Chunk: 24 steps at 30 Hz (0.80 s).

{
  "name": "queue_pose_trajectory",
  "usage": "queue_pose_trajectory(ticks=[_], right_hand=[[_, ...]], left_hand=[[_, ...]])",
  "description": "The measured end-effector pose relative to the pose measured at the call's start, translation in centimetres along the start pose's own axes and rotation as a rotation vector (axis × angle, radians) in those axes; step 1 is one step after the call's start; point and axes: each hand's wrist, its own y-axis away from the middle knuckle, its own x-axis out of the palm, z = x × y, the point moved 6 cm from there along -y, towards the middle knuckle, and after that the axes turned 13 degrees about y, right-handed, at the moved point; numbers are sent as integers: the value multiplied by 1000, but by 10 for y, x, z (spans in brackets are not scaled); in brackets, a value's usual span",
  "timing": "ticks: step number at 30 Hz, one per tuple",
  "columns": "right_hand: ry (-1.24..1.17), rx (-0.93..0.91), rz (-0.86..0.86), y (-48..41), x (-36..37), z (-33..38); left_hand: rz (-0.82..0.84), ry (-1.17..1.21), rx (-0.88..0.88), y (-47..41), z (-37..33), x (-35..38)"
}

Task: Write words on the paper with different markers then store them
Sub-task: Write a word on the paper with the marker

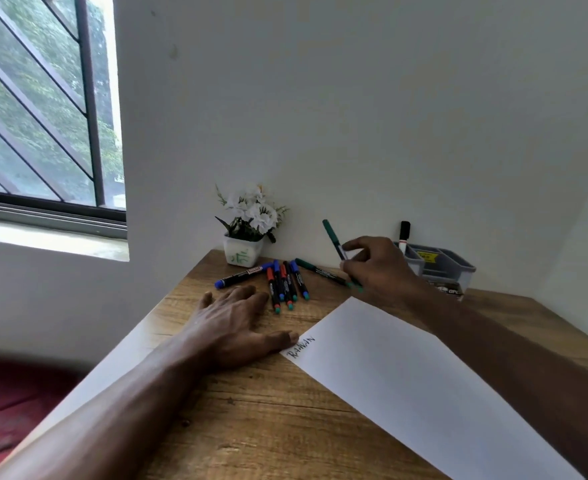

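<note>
My right hand (372, 268) pinched a slim green marker (334, 239), tilted; left hand (230, 327) lay flat, empty. Paper (407, 382) read roughly "RAHMAN".

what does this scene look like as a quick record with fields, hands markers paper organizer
left hand: flat on the wooden table, thumb touching the paper's corner
right hand: holding a green marker, raised and tilted
loose markers: pile on the table near the flower pot
paper: white, one handwritten word at its near corner
organizer: grey, against the wall, one black-capped marker upright in it
</note>
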Motion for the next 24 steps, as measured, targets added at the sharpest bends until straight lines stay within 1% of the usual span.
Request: queue_pose_trajectory(ticks=[3,5,8,10,11,13,15,21,24], right_hand=[[22,-127,-10,43,-18,3],[31,-177,-16,69,-17,-1],[44,-293,-45,94,-5,-8],[141,-403,-44,102,5,-9],[185,-443,-37,104,7,-8],[200,-488,-2,107,8,-5],[198,-535,32,112,11,1],[256,-614,58,119,12,9],[223,-644,47,122,10,15]], left_hand=[[-13,41,-12,0,1,1],[-72,85,9,1,-2,-2],[-249,151,162,11,-15,-15],[-355,168,313,19,-29,-22],[-378,167,380,22,-36,-23],[-402,141,479,29,-47,-23],[-407,113,534,32,-53,-21],[-426,125,610,42,-67,-19],[-431,131,642,49,-75,-17]])
